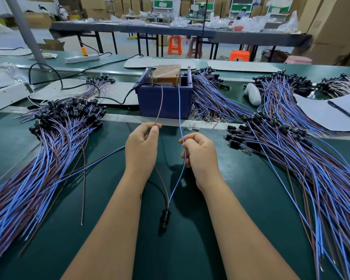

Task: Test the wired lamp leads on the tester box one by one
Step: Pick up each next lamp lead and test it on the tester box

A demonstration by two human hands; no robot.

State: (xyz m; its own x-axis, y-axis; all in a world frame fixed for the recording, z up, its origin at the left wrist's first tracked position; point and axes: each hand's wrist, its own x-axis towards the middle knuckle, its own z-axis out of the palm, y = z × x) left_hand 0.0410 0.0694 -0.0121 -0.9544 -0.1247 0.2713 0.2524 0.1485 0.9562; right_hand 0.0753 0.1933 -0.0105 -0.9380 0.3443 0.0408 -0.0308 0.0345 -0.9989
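Observation:
My left hand (142,146) pinches a brown lead (160,106) that rises to the top of the blue tester box (164,102). My right hand (198,152) grips a blue lead (179,110) that also reaches up to the box. Both leads run down between my forearms to one black lamp socket (166,217), which lies on the green table. A brown taped block (166,72) sits in the box.
Large bundles of blue and brown wired sockets lie at the left (55,138) and right (291,150). A black power cable (117,101) enters the box from the left. White paper with a pen (340,110) lies at the right. A power strip (82,58) lies further back.

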